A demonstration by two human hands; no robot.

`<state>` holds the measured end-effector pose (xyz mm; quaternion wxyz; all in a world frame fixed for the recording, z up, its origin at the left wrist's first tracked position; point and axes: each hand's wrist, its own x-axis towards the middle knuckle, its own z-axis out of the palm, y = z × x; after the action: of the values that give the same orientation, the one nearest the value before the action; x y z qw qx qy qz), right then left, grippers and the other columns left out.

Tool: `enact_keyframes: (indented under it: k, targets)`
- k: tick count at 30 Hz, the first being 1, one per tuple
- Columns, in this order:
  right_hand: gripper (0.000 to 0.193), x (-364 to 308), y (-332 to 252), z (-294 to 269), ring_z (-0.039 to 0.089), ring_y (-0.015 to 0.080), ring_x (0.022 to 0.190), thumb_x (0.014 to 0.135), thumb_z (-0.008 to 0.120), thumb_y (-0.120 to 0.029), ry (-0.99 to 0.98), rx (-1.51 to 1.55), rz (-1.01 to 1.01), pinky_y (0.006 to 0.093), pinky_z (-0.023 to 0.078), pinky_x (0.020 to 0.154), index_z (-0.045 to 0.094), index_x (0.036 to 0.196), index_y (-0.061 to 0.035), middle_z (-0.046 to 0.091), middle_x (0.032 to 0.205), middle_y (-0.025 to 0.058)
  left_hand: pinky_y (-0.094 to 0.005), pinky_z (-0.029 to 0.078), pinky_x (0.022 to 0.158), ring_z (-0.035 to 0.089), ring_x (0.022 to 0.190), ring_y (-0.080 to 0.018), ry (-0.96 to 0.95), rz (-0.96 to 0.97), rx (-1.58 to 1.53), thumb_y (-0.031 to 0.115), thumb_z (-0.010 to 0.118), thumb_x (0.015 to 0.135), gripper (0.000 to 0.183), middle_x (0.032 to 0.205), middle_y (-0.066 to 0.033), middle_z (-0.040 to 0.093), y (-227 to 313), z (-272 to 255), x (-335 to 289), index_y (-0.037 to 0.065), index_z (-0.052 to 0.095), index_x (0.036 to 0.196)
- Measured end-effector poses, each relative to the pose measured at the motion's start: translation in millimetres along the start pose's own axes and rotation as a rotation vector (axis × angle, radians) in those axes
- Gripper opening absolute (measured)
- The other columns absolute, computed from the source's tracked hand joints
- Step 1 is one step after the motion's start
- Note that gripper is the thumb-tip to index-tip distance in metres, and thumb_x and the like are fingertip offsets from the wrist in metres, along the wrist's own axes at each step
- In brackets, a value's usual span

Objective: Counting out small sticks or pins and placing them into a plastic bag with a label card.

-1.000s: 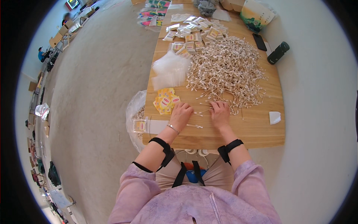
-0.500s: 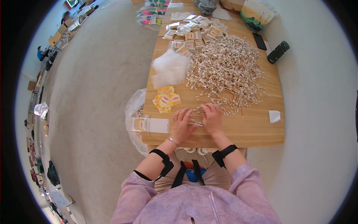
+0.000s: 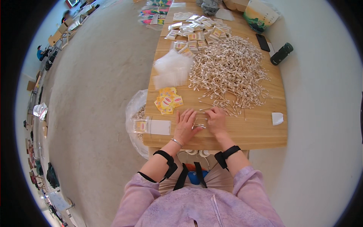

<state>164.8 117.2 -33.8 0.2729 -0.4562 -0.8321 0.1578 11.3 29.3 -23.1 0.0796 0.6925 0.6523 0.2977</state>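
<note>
Between my hands, several cotton swabs lie on the wooden table close to its near edge. My left hand rests over their left ends with its fingers stretched and apart, the thumb beside a few swab tips. On the other side, my right hand has its fingers curled and pinches the end of a swab. A large heap of loose cotton swabs spreads beyond the right hand. Left of the left hand lie a white card and a clear packet of swabs; yellow printed cards are fanned out above.
Clear plastic sleeves are stacked at left, with filled packets piled farther back. A phone and a black bottle stand along the right wall. A white scrap lies at right. A plastic bag hangs below the left edge.
My right hand's fingers have curled in and shifted slightly right. The swabs between the hands have changed their arrangement. My left hand stays nearly in place.
</note>
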Motion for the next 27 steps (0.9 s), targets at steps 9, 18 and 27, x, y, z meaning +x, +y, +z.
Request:
enact_keyframes:
  k: [9,18,27]
  targets:
    - [0.025,19.8,-10.6,-5.8,0.048,0.0249,0.103,0.072,0.066,-0.011,0.092,-0.108,-0.017,0.039,0.04,0.087,0.067,0.096,-0.0151,0.056,0.102,0.0017,-0.0437,0.03,0.108,0.039,0.125,-0.0315,0.002,0.03,-0.072,0.024,0.076,0.069,0.071,0.13,-0.014,0.046,-8.4,-0.3,0.5,0.003,0.045,0.128]
    - [0.025,23.0,-15.8,-3.5,0.046,0.0246,0.108,0.073,0.066,-0.012,-0.189,-0.168,-0.092,0.0402,0.037,0.091,0.068,0.097,-0.0181,0.054,0.107,0.0005,-0.043,0.03,0.108,0.037,0.126,-0.034,0.062,-0.103,-0.212,0.021,0.075,0.071,0.071,0.13,-0.0162,0.045,-5.2,0.4,0.0,0.002,0.041,0.131]
    - [0.027,-6.8,-5.1,-24.3,0.048,0.0252,0.105,0.071,0.069,-0.015,-0.033,-0.068,-0.005,0.041,0.037,0.09,0.067,0.098,-0.0157,0.055,0.104,0.0026,-0.0403,0.037,0.103,0.046,0.121,-0.0339,0.16,-0.103,-0.37,0.001,0.06,0.08,0.038,0.123,-0.0162,0.054,-21.8,8.8,-2.6,0.004,0.055,0.118]
